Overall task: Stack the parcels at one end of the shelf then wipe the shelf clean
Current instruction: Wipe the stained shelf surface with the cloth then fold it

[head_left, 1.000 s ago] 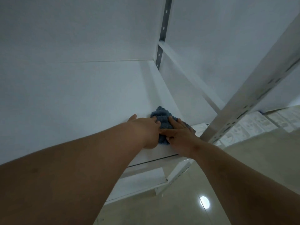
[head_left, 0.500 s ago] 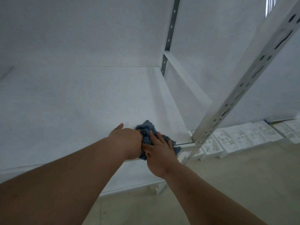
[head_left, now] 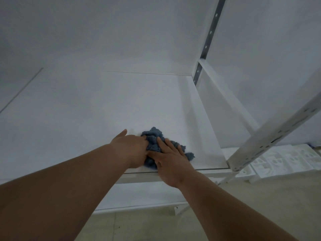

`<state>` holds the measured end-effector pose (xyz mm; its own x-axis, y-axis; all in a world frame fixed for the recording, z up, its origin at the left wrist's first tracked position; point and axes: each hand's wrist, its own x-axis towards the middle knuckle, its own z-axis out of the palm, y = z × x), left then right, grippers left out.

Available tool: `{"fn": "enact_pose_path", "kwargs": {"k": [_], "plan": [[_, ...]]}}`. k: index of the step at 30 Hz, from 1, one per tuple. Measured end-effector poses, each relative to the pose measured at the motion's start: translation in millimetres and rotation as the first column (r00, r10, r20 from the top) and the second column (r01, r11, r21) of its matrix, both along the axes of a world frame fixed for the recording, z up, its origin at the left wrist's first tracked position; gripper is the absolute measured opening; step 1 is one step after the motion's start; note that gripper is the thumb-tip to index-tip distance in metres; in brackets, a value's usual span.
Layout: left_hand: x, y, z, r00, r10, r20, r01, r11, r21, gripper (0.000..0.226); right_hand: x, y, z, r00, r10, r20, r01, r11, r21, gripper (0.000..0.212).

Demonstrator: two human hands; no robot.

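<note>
White wall [head_left: 121, 32], plain, dimly lit. Perforated white metal upright [head_left: 271, 134], slanting in view; second slotted upright [head_left: 207, 40] at the rear corner. Beige floor [head_left: 147, 225]. White moulded foam trays [head_left: 281, 160] in a row along the wall base.

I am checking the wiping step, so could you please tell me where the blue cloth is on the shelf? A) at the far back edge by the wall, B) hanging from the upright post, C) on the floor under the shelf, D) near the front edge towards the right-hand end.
D: the blue cloth lies on the shelf near its front edge, under the left hand and right hand.
</note>
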<state>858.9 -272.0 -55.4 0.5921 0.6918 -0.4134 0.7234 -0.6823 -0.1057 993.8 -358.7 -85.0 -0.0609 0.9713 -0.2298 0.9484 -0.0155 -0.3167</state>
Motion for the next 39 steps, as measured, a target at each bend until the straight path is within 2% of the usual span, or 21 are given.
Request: {"fn": "enact_pose_path", "kwargs": {"k": [8, 11, 14, 17, 21, 29, 39], "plan": [[6.1, 57.4, 5.7, 1.000, 0.009, -0.001, -0.009, 0.999, 0.044, 0.055, 6.5, 66.8, 2.8, 0.999, -0.024, 0.022, 0.024, 1.000, 0.006, 0.048], [7.4, 86.6, 5.0, 0.999, 0.012, 0.043, -0.015, 0.998, 0.063, 0.052, 7.8, 97.2, 4.6, 0.999, -0.034, 0.014, 0.034, 0.999, -0.004, 0.048], [9.5, 108.7, 4.5, 0.996, -0.010, 0.086, -0.003, 0.989, 0.150, 0.044, 8.9, 120.5, 6.7, 0.999, -0.048, 0.013, 0.048, 0.999, -0.008, 0.048], [10.9, 127.7, 3.8, 0.998, -0.032, 0.062, 0.015, 0.967, 0.256, 0.032, 8.7, 144.3, 7.7, 0.998, -0.060, 0.016, 0.061, 0.998, -0.006, 0.050], [9.1, 145.8, 2.8, 0.999, -0.013, 0.048, -0.001, 0.961, 0.275, 0.031, 2.3, 165.2, 8.5, 0.997, -0.079, 0.012, 0.079, 0.997, -0.006, 0.052], [-4.6, 137.6, 5.2, 0.998, 0.023, 0.054, -0.036, 0.965, 0.261, 0.021, -18.5, 155.2, 3.5, 0.999, -0.037, 0.006, 0.037, 0.999, 0.003, 0.053], [-48.4, 64.1, 8.7, 0.994, 0.103, -0.032, -0.094, 0.970, 0.224, 0.015, -59.2, 87.7, 1.9, 0.993, 0.120, -0.013, -0.120, 0.991, -0.053, 0.056]]}}
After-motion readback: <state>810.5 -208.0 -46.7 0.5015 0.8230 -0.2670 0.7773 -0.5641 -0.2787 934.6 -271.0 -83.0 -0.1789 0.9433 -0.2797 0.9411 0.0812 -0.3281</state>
